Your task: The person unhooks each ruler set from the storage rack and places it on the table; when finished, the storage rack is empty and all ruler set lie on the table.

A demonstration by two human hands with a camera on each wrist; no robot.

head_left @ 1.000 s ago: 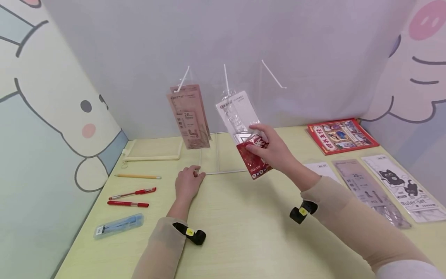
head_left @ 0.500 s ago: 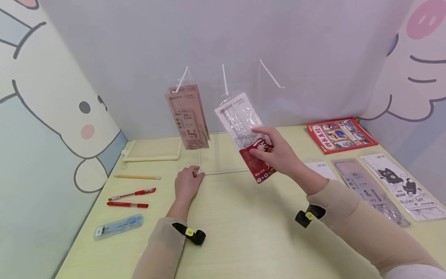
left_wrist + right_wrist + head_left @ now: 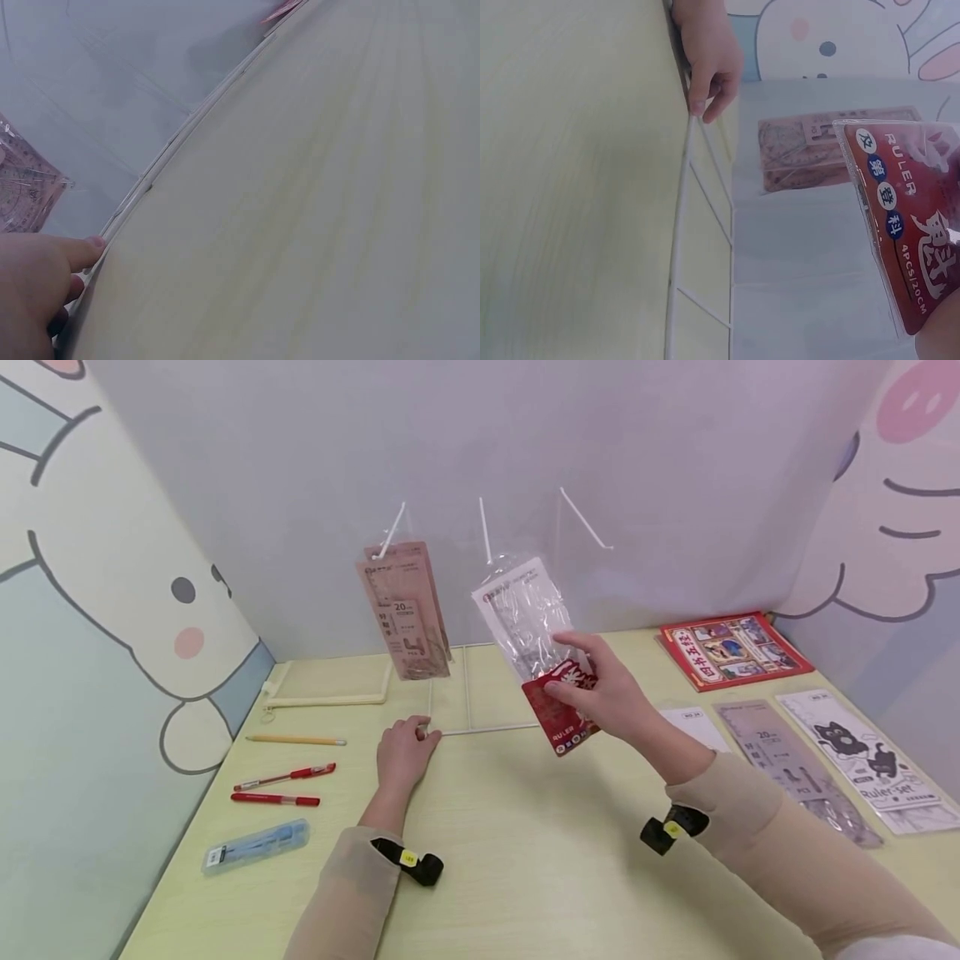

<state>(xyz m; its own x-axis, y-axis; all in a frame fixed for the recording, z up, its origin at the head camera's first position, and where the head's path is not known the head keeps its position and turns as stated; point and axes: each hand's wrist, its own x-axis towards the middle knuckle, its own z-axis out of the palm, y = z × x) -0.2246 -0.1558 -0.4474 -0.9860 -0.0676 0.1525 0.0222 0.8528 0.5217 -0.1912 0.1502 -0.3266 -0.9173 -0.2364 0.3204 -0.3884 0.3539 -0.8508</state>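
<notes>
My right hand (image 3: 611, 689) pinches the lower part of a ruler set package (image 3: 528, 622), thumb in front. The package has a white upper card, a clear pouch and a red lower section. Its clear top tab is close to the tip of the middle hook (image 3: 485, 531); I cannot tell whether the two are joined. In the right wrist view the package's red section (image 3: 907, 217) faces the camera. My left hand (image 3: 405, 752) grips the front left corner of the white wire rack (image 3: 487, 729) at table level. Pink ruler packages (image 3: 408, 614) hang from the left hook (image 3: 392, 533).
The right hook (image 3: 588, 520) sticks out beside the middle one. On the left lie a mesh zip pouch (image 3: 326, 683), a pencil (image 3: 296, 740), red pens (image 3: 277, 798) and a blue case (image 3: 255, 847). To the right are a red book (image 3: 735, 650) and flat ruler packages (image 3: 798, 768).
My right hand has moved the ruler set package a little to the right and slightly down, toward me. My left hand has stayed on the rack corner.
</notes>
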